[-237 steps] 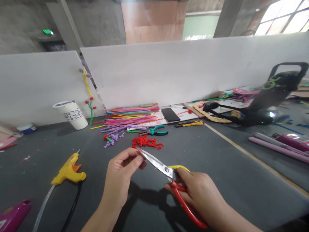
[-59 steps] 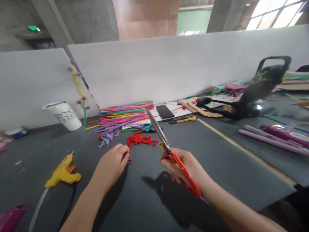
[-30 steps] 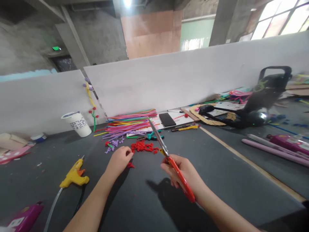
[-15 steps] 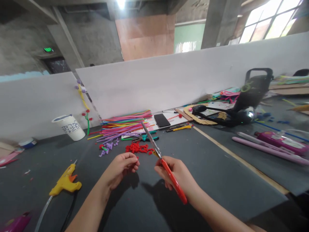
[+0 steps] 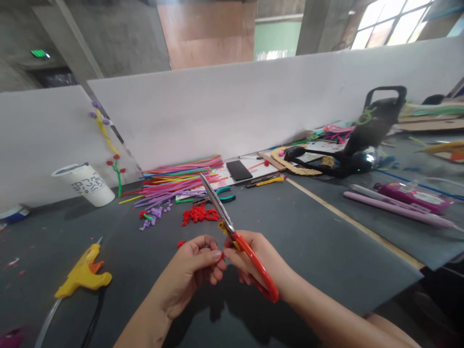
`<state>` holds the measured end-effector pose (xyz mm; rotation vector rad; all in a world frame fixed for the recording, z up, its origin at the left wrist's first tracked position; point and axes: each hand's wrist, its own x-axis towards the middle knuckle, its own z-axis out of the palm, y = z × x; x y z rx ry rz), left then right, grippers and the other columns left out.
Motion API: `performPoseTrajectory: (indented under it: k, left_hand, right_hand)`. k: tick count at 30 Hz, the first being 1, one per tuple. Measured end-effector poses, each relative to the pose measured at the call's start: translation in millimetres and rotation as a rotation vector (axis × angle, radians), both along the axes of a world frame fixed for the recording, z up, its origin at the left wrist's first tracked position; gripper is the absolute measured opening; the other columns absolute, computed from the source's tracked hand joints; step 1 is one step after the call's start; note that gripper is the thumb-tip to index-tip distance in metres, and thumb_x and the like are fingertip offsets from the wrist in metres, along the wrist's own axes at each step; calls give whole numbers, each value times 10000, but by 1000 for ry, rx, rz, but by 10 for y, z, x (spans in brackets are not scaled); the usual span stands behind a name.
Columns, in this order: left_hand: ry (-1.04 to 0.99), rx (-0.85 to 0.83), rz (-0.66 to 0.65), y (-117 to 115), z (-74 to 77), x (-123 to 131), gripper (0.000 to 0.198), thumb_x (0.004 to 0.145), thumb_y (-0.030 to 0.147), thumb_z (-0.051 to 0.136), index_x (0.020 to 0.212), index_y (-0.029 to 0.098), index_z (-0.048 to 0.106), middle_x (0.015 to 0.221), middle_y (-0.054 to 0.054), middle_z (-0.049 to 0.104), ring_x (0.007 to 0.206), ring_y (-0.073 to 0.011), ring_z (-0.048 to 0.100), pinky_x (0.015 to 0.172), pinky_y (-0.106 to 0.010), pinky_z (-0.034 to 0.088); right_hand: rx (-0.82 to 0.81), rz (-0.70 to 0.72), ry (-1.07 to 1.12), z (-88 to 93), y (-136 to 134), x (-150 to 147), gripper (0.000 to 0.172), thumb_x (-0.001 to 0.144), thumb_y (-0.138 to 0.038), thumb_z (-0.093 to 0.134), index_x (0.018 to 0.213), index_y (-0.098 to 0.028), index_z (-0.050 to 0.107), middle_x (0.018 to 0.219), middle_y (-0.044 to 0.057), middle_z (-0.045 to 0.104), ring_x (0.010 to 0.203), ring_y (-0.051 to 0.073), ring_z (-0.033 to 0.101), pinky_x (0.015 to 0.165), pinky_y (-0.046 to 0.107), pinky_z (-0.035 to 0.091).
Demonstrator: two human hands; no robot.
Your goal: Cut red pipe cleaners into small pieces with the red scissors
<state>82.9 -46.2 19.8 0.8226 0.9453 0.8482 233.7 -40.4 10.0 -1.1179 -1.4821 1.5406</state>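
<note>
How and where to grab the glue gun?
Probably by the handle, from above and the right: it juts rightward off the yellow body, beside the orange trigger, while the nozzle points away from the person.

Metal-bladed scissors (image 5: 238,239) are being held above the table (image 5: 308,232), leaning with their tip pointing toward its far edge, one handle showing red, the other (mostly hidden) yellow. A tiny red pipe-cleaner snippet (image 5: 221,255) is being pinched near the red handle.
</note>
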Motion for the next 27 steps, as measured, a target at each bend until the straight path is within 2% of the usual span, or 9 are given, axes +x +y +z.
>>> performPoseTrajectory:
  k: [6, 14, 19, 22, 27]
  left_hand:
    - [82, 13, -26, 15, 0, -31, 116, 734, 226, 575, 713, 113, 587, 581, -42, 632, 467, -89, 555, 459, -181, 423]
    - [236, 148, -70, -25, 4, 11, 44, 610, 135, 639, 647, 110, 640, 564, -20, 597, 485, -95, 494, 490, -216, 389]
    - [276, 149, -44, -66, 10, 86, 122, 565, 44, 534, 586, 124, 624, 501, 13, 539, 441, -77, 430, 434, -195, 334]
    - [224, 93, 32, -79, -3, 100, 121, 570, 39, 518, 579, 133, 594, 462, 34, 508, 404, -64, 417, 402, -176, 312]
    - [30, 42, 152, -92, 12, 65, 31, 667, 129, 568, 675, 159, 565, 534, 14, 585, 454, -72, 492, 453, -172, 369]
  right_hand:
    - [52, 1, -93, 35, 5, 34, 39, 695, -205, 470, 671, -175, 478, 480, -75, 441, 337, 45, 388, 323, 144, 299]
    - [202, 9, -211, 54, -16, 96, 59, 611, -138, 512, 579, -158, 467, 505, -73, 379, 472, 57, 340, 417, 163, 251]
    - [232, -21, -231, 68, -35, 75, 108, 614, -151, 521, 548, -160, 437, 520, -70, 365, 495, 59, 317, 431, 169, 242]
    - [202, -38, -216, 63, -33, 64, 66, 660, -189, 507, 609, -163, 474, 506, -70, 390, 463, 60, 349, 421, 169, 256]
    - [132, -44, -175, 38, -31, 44, 75, 706, -237, 485, 686, -167, 503, 496, -66, 463, 383, 56, 388, 388, 170, 285]
